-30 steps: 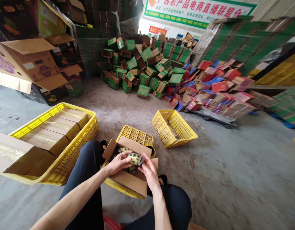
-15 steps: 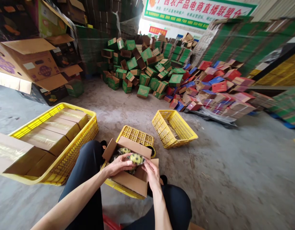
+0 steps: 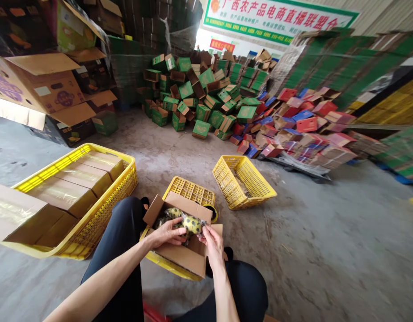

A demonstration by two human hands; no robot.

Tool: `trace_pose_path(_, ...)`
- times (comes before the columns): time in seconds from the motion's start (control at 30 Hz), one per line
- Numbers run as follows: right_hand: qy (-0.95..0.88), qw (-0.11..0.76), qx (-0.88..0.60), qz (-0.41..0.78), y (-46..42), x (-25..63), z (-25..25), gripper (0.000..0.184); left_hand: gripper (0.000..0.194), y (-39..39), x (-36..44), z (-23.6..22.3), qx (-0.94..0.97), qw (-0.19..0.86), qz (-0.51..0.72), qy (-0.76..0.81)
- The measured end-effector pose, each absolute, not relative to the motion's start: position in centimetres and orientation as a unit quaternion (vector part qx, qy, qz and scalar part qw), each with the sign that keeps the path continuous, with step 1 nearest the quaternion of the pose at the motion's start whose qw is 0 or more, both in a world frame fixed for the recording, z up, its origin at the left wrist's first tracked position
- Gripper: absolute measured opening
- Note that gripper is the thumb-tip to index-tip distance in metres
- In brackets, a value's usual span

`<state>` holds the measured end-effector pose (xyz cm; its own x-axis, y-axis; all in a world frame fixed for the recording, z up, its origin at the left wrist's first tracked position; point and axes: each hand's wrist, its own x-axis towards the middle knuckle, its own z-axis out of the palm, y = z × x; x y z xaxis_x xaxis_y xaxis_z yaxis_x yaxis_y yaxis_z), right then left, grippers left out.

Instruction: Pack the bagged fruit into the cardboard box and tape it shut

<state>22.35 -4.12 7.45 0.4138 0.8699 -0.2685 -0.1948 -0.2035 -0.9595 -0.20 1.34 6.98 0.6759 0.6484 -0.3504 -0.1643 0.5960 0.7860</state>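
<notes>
Head view: pinching a plastic-wrapped, dark-spotted yellow item (image 3: 193, 224) at its ends with left hand (image 3: 166, 233) and right hand (image 3: 212, 241), over an open carton (image 3: 189, 206) of similar items (image 3: 173, 213) on a yellow crate (image 3: 189, 190).

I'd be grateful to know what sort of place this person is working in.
It looks like a packing warehouse: green cartons lie heaped on a concrete floor, taped boxes fill a yellow crate, and a large banner hangs behind.

Green boxes (image 3: 202, 112) lie heaped, with red boxes (image 3: 306, 124) to their right, cartons (image 3: 54, 89) left, a banner (image 3: 280, 19) above and behind.
</notes>
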Motion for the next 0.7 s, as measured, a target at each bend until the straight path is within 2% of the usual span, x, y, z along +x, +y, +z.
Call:
trace_pose_path(0.2,-0.289,0.543,-0.599,0.512,-4.2,22.1,8.2,0.059,0.071,1.6,0.2,7.4,0.355,0.833,0.335,0.261)
trace_pose_path(0.33,-0.297,0.543,-0.571,0.540,-4.1,22.2,8.5,0.056,0.055,1.9,0.2,6.9,0.322,0.842,0.342,0.264)
trace_pose_path(0.57,-0.328,0.541,-0.543,0.552,-4.5,21.7,9.0,0.059,0.055,2.0,0.3,5.7,0.247,0.869,0.325,0.281)
trace_pose_path(0.7,-0.382,0.547,-0.536,0.517,-4.9,21.4,10.0,0.076,0.053,1.7,0.3,5.5,0.259,0.874,0.288,0.294)
